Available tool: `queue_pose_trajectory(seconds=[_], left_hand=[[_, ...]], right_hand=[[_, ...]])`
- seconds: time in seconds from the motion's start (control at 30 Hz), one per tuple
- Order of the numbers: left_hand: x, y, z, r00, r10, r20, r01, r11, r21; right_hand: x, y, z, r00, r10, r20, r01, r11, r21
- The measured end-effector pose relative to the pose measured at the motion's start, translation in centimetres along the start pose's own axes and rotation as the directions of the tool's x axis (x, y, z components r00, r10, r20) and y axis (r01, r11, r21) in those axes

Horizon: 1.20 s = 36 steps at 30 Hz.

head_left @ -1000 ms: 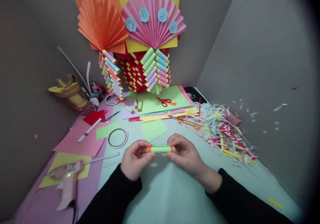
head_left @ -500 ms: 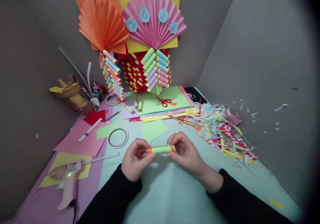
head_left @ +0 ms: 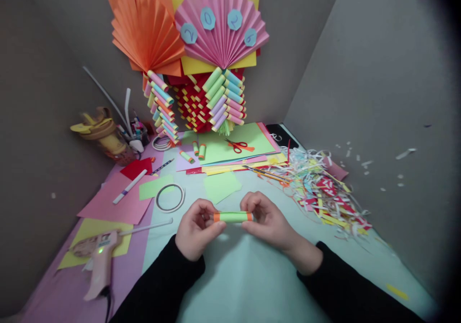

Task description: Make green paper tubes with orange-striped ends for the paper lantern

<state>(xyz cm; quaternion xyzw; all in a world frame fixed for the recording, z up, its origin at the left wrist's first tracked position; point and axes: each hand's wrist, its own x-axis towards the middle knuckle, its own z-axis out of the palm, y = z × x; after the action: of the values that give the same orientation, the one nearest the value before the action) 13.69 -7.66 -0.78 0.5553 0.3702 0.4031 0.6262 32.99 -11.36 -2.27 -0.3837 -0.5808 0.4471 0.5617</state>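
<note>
Between my two hands is a small green paper roll (head_left: 233, 217) with orange bands at its ends, held level above the pale blue table cover. My left hand (head_left: 199, 228) pinches its left end with thumb and fingers. At the other end, my right hand (head_left: 267, 222) grips it the same way. The fingertips behind the roll are partly hidden. Beyond my hands lie a green paper piece (head_left: 222, 187) and a ring of tape (head_left: 170, 198). Several similar green and orange rolls (head_left: 202, 151) rest farther back.
A glue gun (head_left: 102, 260) with a lit green light lies at left on yellow paper. Red-handled scissors (head_left: 236, 145) sit on stacked sheets. Shredded paper (head_left: 324, 188) is heaped at right. Paper fans (head_left: 223, 30) with hanging rolls are on the back wall; a cup (head_left: 108, 135) leans left.
The roll has turned slightly in my fingers and now lies more level, with a seam line showing along its top. Both hands keep their hold.
</note>
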Motion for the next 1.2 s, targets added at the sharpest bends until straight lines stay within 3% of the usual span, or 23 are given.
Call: queue_pose_trajectory(seconds=[0.37, 0.93, 1.2], left_hand=[[-0.05, -0.27, 0.02, 1.000, 0.027, 0.015, -0.027, 0.999, 0.024], [-0.09, -0.66, -0.31, 0.996, 0.058, 0.066, -0.060, 0.998, 0.030], [-0.12, -0.66, 0.13, 0.999, 0.040, -0.031, -0.041, 0.999, -0.031]], right_hand=[[0.17, 0.06, -0.09, 0.995, 0.028, 0.094, -0.026, 0.999, -0.018], [0.03, -0.34, 0.27, 0.989, 0.143, 0.033, -0.145, 0.988, 0.058], [0.11, 0.28, 0.22, 0.978, 0.198, 0.061, -0.202, 0.977, 0.068]])
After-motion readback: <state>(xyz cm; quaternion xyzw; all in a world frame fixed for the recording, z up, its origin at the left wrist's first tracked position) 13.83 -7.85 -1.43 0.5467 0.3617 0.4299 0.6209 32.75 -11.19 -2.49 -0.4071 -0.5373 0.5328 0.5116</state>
